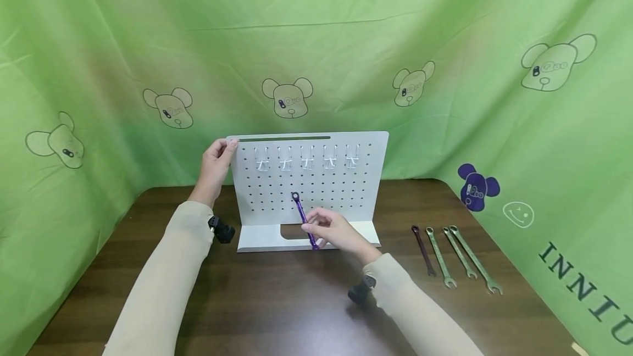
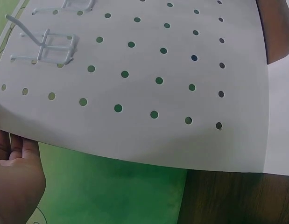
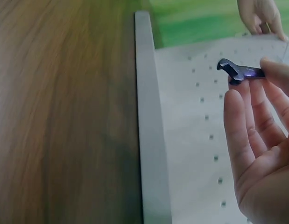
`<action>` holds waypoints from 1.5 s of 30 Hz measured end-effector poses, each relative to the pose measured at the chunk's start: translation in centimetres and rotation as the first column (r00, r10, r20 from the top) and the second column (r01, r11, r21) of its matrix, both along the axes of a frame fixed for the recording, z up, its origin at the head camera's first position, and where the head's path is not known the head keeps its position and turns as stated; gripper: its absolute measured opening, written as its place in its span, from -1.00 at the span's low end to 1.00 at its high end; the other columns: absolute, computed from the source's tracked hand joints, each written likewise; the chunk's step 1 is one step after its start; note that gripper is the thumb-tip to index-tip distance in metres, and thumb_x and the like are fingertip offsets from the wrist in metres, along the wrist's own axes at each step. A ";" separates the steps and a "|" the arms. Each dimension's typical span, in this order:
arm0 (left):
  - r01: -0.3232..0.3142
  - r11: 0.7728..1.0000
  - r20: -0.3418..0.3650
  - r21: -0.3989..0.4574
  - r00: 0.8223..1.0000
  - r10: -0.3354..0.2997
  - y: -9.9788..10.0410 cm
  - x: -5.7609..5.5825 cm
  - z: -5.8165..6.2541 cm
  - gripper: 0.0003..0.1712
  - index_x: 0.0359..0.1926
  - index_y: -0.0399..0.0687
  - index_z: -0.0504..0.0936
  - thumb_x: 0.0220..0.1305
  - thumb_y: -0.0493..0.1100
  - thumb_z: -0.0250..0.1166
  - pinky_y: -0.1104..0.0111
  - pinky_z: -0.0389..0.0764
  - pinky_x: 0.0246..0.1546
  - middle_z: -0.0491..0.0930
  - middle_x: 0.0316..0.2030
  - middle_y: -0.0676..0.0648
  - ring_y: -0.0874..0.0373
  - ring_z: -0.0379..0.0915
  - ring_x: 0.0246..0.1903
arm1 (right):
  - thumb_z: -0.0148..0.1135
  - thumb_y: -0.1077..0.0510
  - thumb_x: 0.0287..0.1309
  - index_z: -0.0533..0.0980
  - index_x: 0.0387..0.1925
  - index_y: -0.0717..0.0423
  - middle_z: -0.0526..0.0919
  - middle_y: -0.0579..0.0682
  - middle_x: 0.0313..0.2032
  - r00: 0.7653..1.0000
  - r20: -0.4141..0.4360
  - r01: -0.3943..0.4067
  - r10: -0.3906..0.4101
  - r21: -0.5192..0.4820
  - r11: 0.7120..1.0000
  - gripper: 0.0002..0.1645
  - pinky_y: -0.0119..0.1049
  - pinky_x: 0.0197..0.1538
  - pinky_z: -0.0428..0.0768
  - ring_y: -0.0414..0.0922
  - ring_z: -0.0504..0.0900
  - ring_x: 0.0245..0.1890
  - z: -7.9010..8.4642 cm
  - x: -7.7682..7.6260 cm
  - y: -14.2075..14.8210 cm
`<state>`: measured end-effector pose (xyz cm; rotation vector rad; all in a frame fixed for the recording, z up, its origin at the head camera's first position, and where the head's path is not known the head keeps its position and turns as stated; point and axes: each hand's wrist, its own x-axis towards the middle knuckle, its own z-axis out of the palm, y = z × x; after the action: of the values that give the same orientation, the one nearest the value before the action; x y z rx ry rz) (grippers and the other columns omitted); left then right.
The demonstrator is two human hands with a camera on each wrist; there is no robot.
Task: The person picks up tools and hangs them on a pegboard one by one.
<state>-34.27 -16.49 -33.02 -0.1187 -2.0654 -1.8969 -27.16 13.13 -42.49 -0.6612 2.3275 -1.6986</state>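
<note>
A white pegboard [image 1: 375, 169] stands upright on its base [image 1: 259, 238] on the table. My left hand [image 1: 214, 169] grips its upper left corner, thumb on the front and fingers behind. Several white wire hooks [image 1: 307, 162] hang in a row along the upper part of the board. Between thumb and fingers, my right hand [image 1: 338, 232] pinches a purple combination wrench [image 1: 301, 212]. The wrench tilts in front of the lower board, ring end up and to the left. Its open-jaw end [image 3: 230, 70] points toward the camera in the right wrist view.
To the right on the brown wooden table [image 1: 277, 301] lie a dark purplish wrench [image 1: 422, 250] and several silver-green wrenches [image 1: 440, 257], side by side. A green printed curtain [image 1: 346, 43] surrounds the table at the back and sides. The board's base has a cutout.
</note>
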 end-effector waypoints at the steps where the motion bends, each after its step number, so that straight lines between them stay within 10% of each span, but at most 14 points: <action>1: -0.001 1.000 0.003 -0.004 1.000 0.001 0.0 0.0 0.0 -0.56 0.00 -0.15 0.52 0.46 0.15 0.17 0.33 0.42 -0.04 0.46 -0.16 0.01 0.17 0.36 -0.15 | 0.33 0.12 0.31 0.53 -0.09 0.16 0.65 0.13 -0.36 1.000 -0.004 0.004 -0.004 -0.005 1.000 -0.76 -0.15 -0.41 0.67 -0.09 0.59 -0.45 0.1 0.0 -0.5; 21: 0.011 1.000 -0.012 0.010 1.000 -0.011 -0.2 -0.1 -0.1 -0.60 -0.08 -0.10 0.51 0.45 0.16 0.18 0.33 0.40 -0.08 0.46 -0.20 0.01 0.18 0.35 -0.18 | 0.33 0.02 0.31 0.58 -0.03 0.05 0.60 -0.06 -0.40 0.996 -0.041 0.072 -0.078 -0.131 0.989 -0.72 -0.29 -0.42 0.60 -0.19 0.53 -0.44 3.0 0.3 -6.7; 33: 0.024 1.000 0.004 0.008 1.000 -0.024 -0.3 0.1 0.0 -0.62 -0.09 -0.09 0.51 0.46 0.15 0.17 0.31 0.40 -0.06 0.45 -0.19 0.02 0.18 0.34 -0.17 | 0.32 -0.01 0.33 0.59 -0.03 0.01 0.64 -0.03 -0.32 0.994 -0.066 0.074 -0.083 -0.130 0.989 -0.73 0.26 -0.21 0.60 -0.12 0.56 -0.36 3.5 -0.5 -7.9; 45: 0.019 1.000 -0.019 0.018 1.000 -0.019 -0.2 0.0 -0.1 -0.63 -0.11 -0.08 0.51 0.45 0.14 0.19 0.33 0.40 -0.10 0.44 -0.21 0.00 0.17 0.33 -0.20 | 0.29 0.01 0.35 0.59 -0.02 0.05 0.64 -0.03 -0.31 0.992 -0.085 0.081 -0.093 -0.134 0.988 -0.72 0.20 -0.26 0.61 -0.15 0.54 -0.40 3.2 -1.1 -8.2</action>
<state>-34.26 -16.64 -33.15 -0.1518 -2.0413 -1.9176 -28.22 4.89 -39.26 -0.6824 2.3537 -1.9115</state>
